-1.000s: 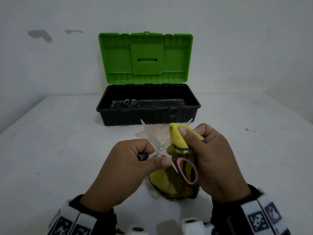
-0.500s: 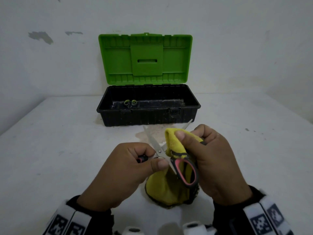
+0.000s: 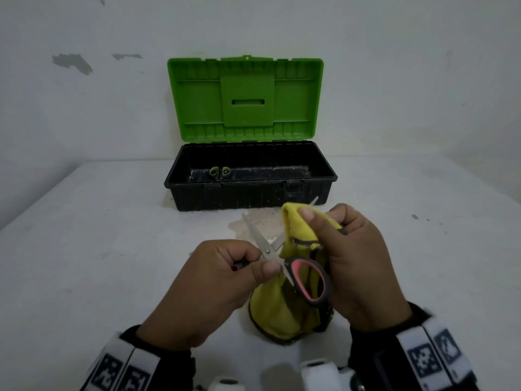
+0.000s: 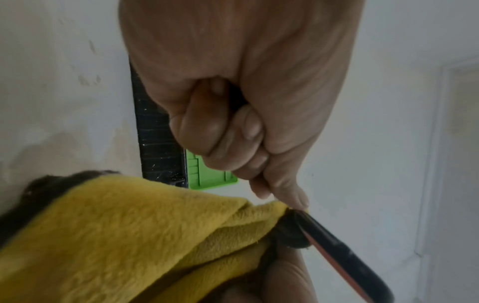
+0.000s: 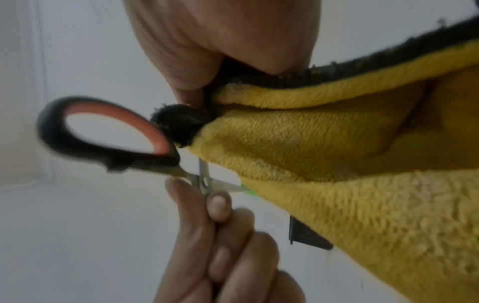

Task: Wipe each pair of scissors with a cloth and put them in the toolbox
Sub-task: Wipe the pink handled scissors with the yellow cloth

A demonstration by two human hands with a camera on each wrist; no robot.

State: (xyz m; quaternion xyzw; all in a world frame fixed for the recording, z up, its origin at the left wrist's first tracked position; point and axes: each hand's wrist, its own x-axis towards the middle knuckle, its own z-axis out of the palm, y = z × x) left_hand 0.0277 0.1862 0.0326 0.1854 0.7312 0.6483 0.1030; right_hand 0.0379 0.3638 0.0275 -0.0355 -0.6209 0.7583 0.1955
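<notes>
Bare workroom corner, chipped white wall (image 3: 70, 63), stained white table (image 3: 84, 249), open toolbox (image 3: 248, 190)

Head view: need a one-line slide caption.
Left hand holds open scissors while right hand wipes a blade with yellow cloth before open toolbox.

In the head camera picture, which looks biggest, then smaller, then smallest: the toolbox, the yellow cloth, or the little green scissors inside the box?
1. toolbox
2. yellow cloth, though it is nearer the camera
3. green scissors, mostly hidden
</notes>
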